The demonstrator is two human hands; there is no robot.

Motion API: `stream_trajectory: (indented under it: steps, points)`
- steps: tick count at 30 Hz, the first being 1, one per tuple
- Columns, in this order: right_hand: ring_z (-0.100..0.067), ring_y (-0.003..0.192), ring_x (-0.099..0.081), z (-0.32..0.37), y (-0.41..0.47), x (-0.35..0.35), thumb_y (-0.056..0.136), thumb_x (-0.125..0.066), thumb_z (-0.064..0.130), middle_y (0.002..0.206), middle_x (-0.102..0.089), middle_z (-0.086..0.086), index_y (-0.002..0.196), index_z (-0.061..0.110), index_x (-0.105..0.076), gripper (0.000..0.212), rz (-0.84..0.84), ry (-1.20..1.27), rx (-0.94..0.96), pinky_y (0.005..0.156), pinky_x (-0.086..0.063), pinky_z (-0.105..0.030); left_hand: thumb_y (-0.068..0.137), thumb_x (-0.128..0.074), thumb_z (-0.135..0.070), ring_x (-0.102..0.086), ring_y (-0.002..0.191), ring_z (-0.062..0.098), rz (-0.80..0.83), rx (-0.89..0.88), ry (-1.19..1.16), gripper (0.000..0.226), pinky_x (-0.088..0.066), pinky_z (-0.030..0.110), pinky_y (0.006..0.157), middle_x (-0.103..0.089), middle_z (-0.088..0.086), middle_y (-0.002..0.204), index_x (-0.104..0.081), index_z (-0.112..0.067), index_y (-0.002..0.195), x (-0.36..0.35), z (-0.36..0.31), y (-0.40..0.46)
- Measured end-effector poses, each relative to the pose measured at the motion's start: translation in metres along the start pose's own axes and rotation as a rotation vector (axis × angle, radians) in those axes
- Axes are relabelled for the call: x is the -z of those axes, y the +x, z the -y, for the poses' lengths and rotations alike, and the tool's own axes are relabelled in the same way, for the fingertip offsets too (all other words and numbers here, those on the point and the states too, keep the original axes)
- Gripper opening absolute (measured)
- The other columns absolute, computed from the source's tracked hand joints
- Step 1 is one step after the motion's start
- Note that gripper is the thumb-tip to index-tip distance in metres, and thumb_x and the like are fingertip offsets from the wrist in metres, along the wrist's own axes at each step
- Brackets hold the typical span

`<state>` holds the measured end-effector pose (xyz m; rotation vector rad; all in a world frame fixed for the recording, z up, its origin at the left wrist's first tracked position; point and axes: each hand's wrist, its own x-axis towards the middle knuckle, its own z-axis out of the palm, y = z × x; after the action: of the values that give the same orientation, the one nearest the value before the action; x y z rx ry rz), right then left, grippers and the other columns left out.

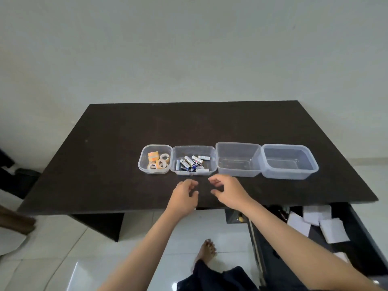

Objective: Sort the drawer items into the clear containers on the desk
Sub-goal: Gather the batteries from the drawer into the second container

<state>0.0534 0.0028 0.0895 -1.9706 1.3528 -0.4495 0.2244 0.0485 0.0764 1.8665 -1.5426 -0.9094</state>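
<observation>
Both hands hover just above the dark desk (126, 143) near the middle of the frame, a little below the row of clear containers. The left hand (184, 194) and the right hand (227, 191) face each other with a small gap between them; fingers on each are loosely curled, thumb apart from the rest, and neither holds anything.

Four containers sit side by side across the centre. The leftmost small container (142, 164) holds tape rolls (158, 161), orange and whitish. The next container (212, 152) holds a heap of batteries (192, 163). The third container (238, 148) and the rightmost container (310, 162) show nothing inside.

Both forearms reach up from the bottom edge of the frame, converging toward the battery container. At lower right the open drawer (361, 223) shows white paper slips (333, 229) lying loose, with some dark items further in that are too dim to make out.
</observation>
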Motion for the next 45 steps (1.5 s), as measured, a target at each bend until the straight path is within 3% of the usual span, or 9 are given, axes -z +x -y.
stream_trajectory:
  steps: [8,12,17,24,28,31,34,38,45]
  points:
    - [-0.011,0.096,-0.060,-0.071,-0.119,0.001,0.086,-0.066,0.017,0.108,-0.063,0.001,0.116,0.014,-0.063,0.031,-0.029,0.001,-0.185,0.083,-0.047,-0.019,0.088,-0.052,-0.010,-0.055,0.111,0.020,0.264,-0.043,0.048,0.031,-0.040,0.023,0.093,-0.057,0.006,0.118,-0.057,-0.012,0.119,-0.085,-0.024,-0.066]
    - [-0.012,0.094,-0.059,-0.107,-0.156,0.011,0.086,-0.065,0.018,0.107,-0.062,0.002,0.115,0.016,-0.063,0.030,-0.054,-0.002,-0.292,0.087,-0.051,-0.027,0.090,-0.052,-0.014,-0.055,0.110,0.020,0.332,-0.080,0.103,0.029,-0.042,0.026,0.094,-0.058,0.005,0.117,-0.057,-0.013,0.119,-0.124,-0.042,-0.078]
    - [-0.015,0.100,-0.060,-0.160,-0.176,0.030,0.087,-0.064,0.020,0.113,-0.060,-0.002,0.119,0.015,-0.061,0.032,-0.060,-0.024,-0.374,0.086,-0.048,-0.025,0.092,-0.051,-0.019,-0.053,0.114,0.016,0.407,-0.074,0.132,0.031,-0.039,0.020,0.092,-0.055,0.002,0.122,-0.053,-0.017,0.123,-0.174,-0.063,-0.080]
    - [-0.021,0.121,-0.049,-0.245,-0.163,0.056,0.090,-0.056,0.025,0.133,-0.046,-0.002,0.131,0.015,-0.048,0.043,0.010,-0.186,-0.371,0.092,-0.049,-0.036,0.091,-0.055,-0.021,-0.046,0.124,0.021,0.401,0.007,0.096,0.045,-0.033,0.022,0.103,-0.039,0.006,0.136,-0.042,-0.016,0.134,-0.263,-0.086,-0.051]
    - [-0.027,0.139,-0.028,-0.301,-0.140,0.060,0.089,-0.057,0.026,0.152,-0.027,-0.007,0.142,0.015,-0.035,0.058,0.009,-0.284,-0.300,0.106,-0.039,-0.040,0.086,-0.060,-0.028,-0.021,0.141,0.038,0.420,0.061,0.227,0.073,-0.026,0.040,0.114,-0.008,0.011,0.155,-0.021,-0.020,0.147,-0.318,-0.079,-0.025]
    - [-0.032,0.139,-0.025,-0.335,-0.114,0.058,0.087,-0.059,0.038,0.151,-0.027,-0.014,0.144,0.014,-0.031,0.067,-0.050,-0.403,-0.228,0.115,-0.024,-0.040,0.084,-0.065,-0.034,-0.007,0.144,0.041,0.454,0.105,0.309,0.088,-0.024,0.045,0.116,0.010,0.010,0.158,-0.008,-0.023,0.150,-0.345,-0.063,-0.013]
    - [-0.037,0.138,-0.025,-0.353,-0.083,0.055,0.086,-0.048,0.057,0.149,-0.029,-0.015,0.145,0.019,-0.027,0.073,-0.043,-0.527,-0.236,0.115,-0.019,-0.046,0.086,-0.063,-0.037,0.007,0.145,0.040,0.473,0.084,0.421,0.090,-0.010,0.043,0.120,0.015,0.013,0.158,-0.003,-0.020,0.151,-0.357,-0.052,-0.009]
    - [-0.036,0.146,-0.006,-0.363,-0.066,0.039,0.088,-0.038,0.064,0.160,-0.010,-0.008,0.150,0.029,-0.010,0.076,0.058,-0.606,-0.269,0.117,-0.006,-0.050,0.086,-0.062,-0.038,0.007,0.145,0.038,0.433,0.043,0.448,0.089,-0.005,0.040,0.120,0.012,0.016,0.158,-0.004,-0.018,0.151,-0.359,-0.045,-0.009]
    - [-0.030,0.142,-0.020,-0.354,-0.104,0.026,0.087,-0.054,0.044,0.152,-0.028,-0.003,0.147,0.021,-0.026,0.070,0.063,-0.519,-0.101,0.111,-0.032,-0.042,0.085,-0.061,-0.037,-0.003,0.144,0.037,0.458,0.030,0.474,0.080,-0.013,0.039,0.119,0.007,0.014,0.159,-0.019,-0.015,0.148,-0.356,-0.048,-0.014]
